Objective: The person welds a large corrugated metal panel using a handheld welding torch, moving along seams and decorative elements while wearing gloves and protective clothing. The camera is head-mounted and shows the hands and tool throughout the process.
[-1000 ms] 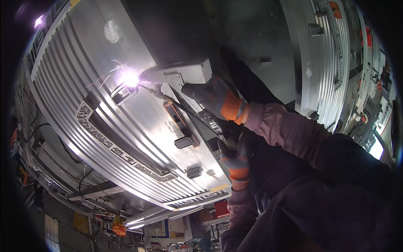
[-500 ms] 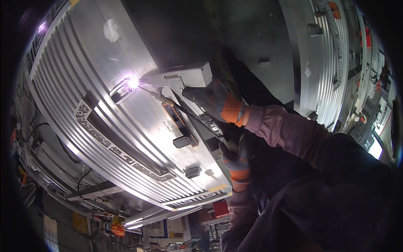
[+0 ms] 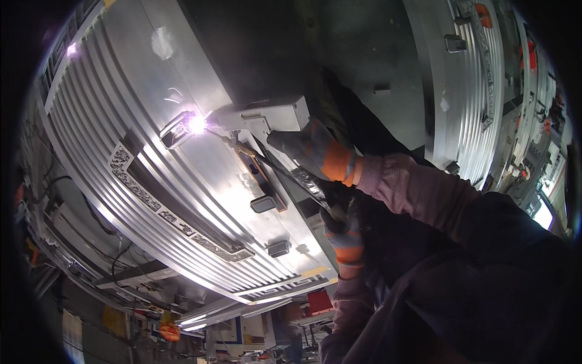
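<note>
My right hand (image 3: 312, 151), in a grey and orange glove, is wrapped round the handle of a grey, boxy handheld welding gun (image 3: 276, 115). Its nozzle points left at a bright violet-white spark (image 3: 197, 125) on a silver metal door panel (image 3: 182, 79). The spark sits at the end of a small oblong metal piece (image 3: 173, 136) on the panel. A thin feed tube (image 3: 285, 173) runs under the gun. Lower down, my left hand (image 3: 344, 233), gloved alike, is closed round the dark lower end of the gun and tube; its exact hold is partly in shadow.
An orange-edged slot (image 3: 257, 173) and small metal blocks (image 3: 278, 249) lie along the panel's right side. A patterned strip (image 3: 151, 200) and long ribs cover its left. Another ribbed panel (image 3: 467, 103) stands at the right. Cables (image 3: 115, 261) hang beyond the lower left edge.
The gun and both hands have shifted slightly right and down. The spark has moved the same way along the oblong piece's end, and small bright streaks fly above it.
</note>
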Available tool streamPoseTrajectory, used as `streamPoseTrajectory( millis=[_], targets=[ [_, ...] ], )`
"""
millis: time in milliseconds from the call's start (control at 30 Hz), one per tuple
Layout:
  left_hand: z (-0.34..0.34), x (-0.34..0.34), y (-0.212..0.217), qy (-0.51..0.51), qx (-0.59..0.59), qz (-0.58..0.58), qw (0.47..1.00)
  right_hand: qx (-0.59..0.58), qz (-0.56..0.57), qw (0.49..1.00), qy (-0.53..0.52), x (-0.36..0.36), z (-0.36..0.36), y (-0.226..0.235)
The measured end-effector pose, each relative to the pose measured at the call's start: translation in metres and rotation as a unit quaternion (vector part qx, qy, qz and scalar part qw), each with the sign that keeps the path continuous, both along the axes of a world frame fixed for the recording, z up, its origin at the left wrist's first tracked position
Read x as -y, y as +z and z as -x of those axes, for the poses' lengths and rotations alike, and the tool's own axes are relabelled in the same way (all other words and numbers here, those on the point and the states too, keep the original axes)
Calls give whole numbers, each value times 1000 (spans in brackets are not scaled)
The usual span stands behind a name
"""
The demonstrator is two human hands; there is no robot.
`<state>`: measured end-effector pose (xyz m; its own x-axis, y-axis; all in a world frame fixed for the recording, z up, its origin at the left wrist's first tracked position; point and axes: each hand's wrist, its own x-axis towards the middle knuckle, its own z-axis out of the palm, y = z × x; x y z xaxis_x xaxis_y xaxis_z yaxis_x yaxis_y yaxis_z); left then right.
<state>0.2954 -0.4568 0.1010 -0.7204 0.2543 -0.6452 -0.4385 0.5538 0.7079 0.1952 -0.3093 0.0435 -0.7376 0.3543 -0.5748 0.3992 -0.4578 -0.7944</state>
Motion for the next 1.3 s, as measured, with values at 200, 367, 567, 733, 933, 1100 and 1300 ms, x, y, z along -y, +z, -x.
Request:
streamPoseTrajectory(
  millis=[200,367,567,733,933,1100,1300],
  targets=[
    [-15,9,-2,-22,14,-23,999,-21,76,994,-72,2,-10,3],
    [-6,16,-15,-49,-74,-18,996,-46,69,993,-82,0,-2,-6],
    [16,5,-14,-40,2,-39,998,-67,65,990,-109,1,7,-16],
    [17,9,-17,-55,8,-36,998,-54,-13,995,-86,2,8,-15],
    [11,14,-25,-35,0,-39,999,15,33,999,5,-1,14,-16],
    [13,9,-20,-39,-10,-40,998,-78,190,969,-136,2,4,-27],
    [15,7,-21,-8,-3,-51,999,-93,-13,996,13,-1,5,-31]
  ],
)
